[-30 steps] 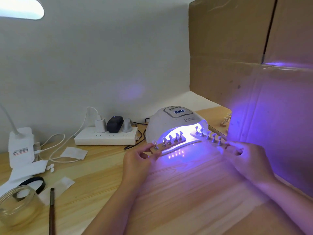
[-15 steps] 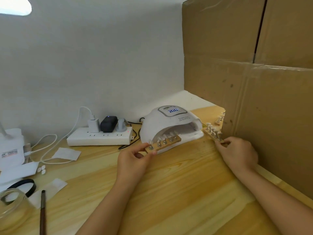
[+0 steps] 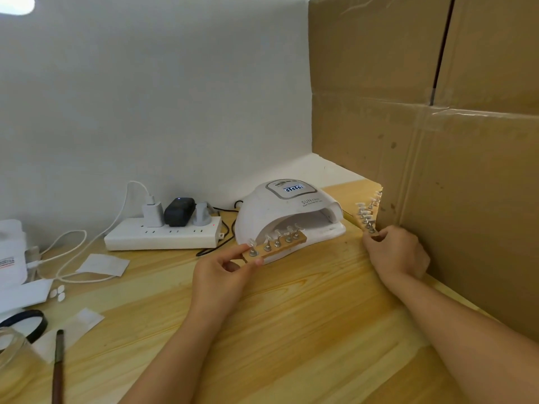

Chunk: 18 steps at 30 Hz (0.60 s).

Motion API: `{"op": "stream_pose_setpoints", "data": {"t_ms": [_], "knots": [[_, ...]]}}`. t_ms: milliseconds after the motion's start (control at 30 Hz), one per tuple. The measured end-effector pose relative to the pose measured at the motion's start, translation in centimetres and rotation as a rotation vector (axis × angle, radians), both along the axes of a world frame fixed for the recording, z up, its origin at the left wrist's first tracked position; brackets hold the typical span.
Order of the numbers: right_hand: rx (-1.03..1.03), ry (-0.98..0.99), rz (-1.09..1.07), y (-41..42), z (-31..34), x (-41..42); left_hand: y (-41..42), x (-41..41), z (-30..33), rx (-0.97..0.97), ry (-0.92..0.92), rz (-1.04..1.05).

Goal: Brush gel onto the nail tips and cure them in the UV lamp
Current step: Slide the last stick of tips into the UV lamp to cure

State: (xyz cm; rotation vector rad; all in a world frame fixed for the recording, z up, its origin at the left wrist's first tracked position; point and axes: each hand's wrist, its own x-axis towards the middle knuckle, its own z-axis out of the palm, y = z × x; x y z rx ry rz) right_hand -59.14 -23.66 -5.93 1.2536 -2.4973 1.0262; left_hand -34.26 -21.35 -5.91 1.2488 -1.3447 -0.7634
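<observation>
A white UV lamp [image 3: 288,208] stands at the back of the wooden table, its light off and its display lit. My left hand [image 3: 224,275] pinches the near end of a wooden strip [image 3: 280,247] carrying several clear nail tips on metal pegs, held in front of the lamp's mouth. To the right of the lamp, my right hand [image 3: 395,253] pinches the near end of a second wooden strip [image 3: 366,221] of nail tips beside the cardboard box. A brown-handled brush [image 3: 58,365] lies at the lower left.
Large cardboard boxes [image 3: 437,141] wall off the right side. A white power strip [image 3: 163,236] with plugs and cables sits left of the lamp. Paper slips [image 3: 102,263], a glass jar [image 3: 11,351], a black ring [image 3: 26,322] and a white bottle [image 3: 11,252] crowd the left edge.
The lamp's violet light went out. Both hands drew their strips out of the lamp's mouth; the right strip moved to the right, next to the cardboard box.
</observation>
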Motion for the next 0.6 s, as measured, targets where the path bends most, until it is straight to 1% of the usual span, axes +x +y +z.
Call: {"op": "stream_pose_setpoints", "data": {"t_ms": [100,167,300,400,600], "knots": [[0.133,0.087,-0.015,-0.6,0.0,0.1,0.1,0.0,0.1,-0.004,-0.01,-0.006],[0.181,0.121,-0.01,-1.1,0.1,0.3,0.1,0.0,0.1,-0.01,-0.009,-0.006],[0.205,0.119,-0.028,-2.2,0.4,0.8,-0.1,-0.1,-0.1,-0.01,-0.008,-0.006],[0.231,0.155,-0.038,-2.6,0.5,1.0,-0.2,-0.1,-0.1,-0.014,-0.007,-0.01],[0.238,0.178,0.062,-1.7,0.9,1.0,-0.1,0.0,-0.1,0.004,0.007,-0.01]]}}
